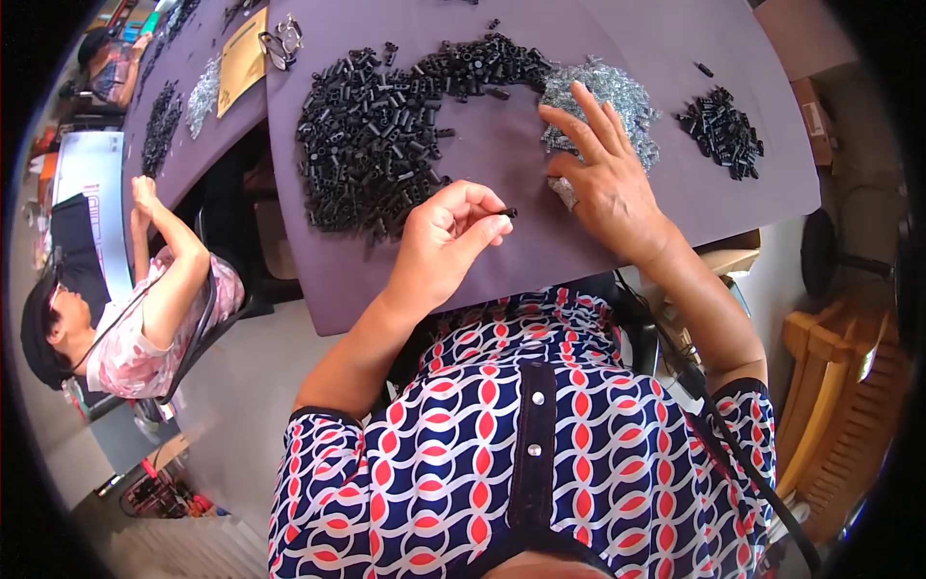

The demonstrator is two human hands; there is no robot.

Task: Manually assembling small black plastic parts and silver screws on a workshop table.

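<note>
My left hand (446, 243) is closed near the table's front edge. Between its thumb and fingertips it pinches a small black tubular part (510, 212), whose end sticks out to the right. My right hand (617, 198) reaches over a heap of small silvery metal pieces (632, 101), its fingers stretched out and touching or just above them. A whitish wrap (562, 192) covers the right thumb's tip. No piece shows in that hand. Left of the hands spreads a large pile of black tubular parts (352, 145); a smaller pile of black parts (721, 133) lies to the right.
The purple-grey table (482, 145) also bears a yellow-brown envelope (241, 63) and a pair of glasses (284, 41) at the far left. A seated person (159, 309) works at my left, with another beyond. A wooden chair (839, 415) stands at right.
</note>
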